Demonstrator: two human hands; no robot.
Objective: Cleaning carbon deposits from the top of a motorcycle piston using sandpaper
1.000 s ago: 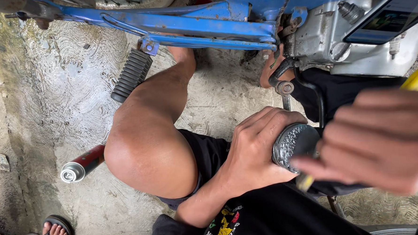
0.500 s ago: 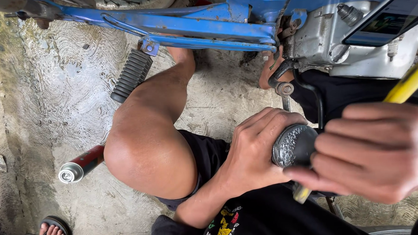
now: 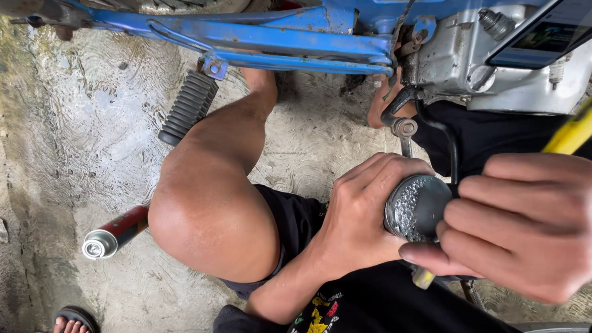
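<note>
left hand (image 3: 358, 220): gripped the round grey metal part (image 3: 414, 208) at centre right of the frame.
right hand (image 3: 535, 226): clenched on a yellow-handled tool (image 3: 583, 124), its tip at the part.
container: red spray can (image 3: 112, 233) lay on the concrete floor (image 3: 95, 128) at lower left, contents hidden.
above: blue motorcycle frame (image 3: 290, 43), black footpeg (image 3: 188, 106), grey engine (image 3: 484, 65).
change: right hand had slid lower and leftward over the part; can unmoved.

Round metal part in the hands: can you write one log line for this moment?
left hand: grips round metal part | right hand: holds yellow-handled tool against it | spray can: lying on concrete
</note>
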